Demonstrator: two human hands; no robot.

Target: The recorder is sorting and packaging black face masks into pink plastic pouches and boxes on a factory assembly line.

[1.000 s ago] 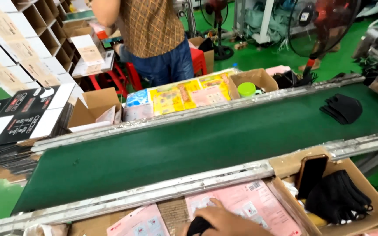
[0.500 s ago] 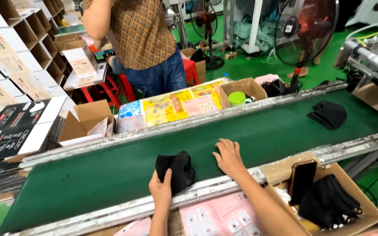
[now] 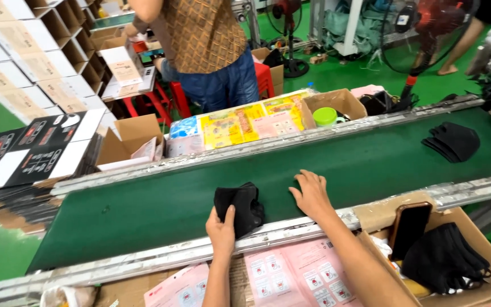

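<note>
A small stack of black cloth masks (image 3: 240, 206) lies on the green conveyor belt (image 3: 143, 199), close to its near rail. My left hand (image 3: 221, 229) grips the stack's near edge, thumb on top. My right hand (image 3: 312, 194) rests flat on the belt just right of the stack, fingers spread, holding nothing. A second pile of black masks (image 3: 453, 140) sits farther right on the belt.
A cardboard box (image 3: 484, 244) at my near right holds more black masks (image 3: 441, 260) and a phone (image 3: 409, 227). Pink printed packets (image 3: 291, 273) lie below the rail. Across the belt stand a person (image 3: 208, 51), open cartons, colourful packets (image 3: 245, 122) and flat boxes (image 3: 35, 148).
My hands came up from below and put the black stack on the belt. Since half a second ago they have barely shifted; the far pile rode right.
</note>
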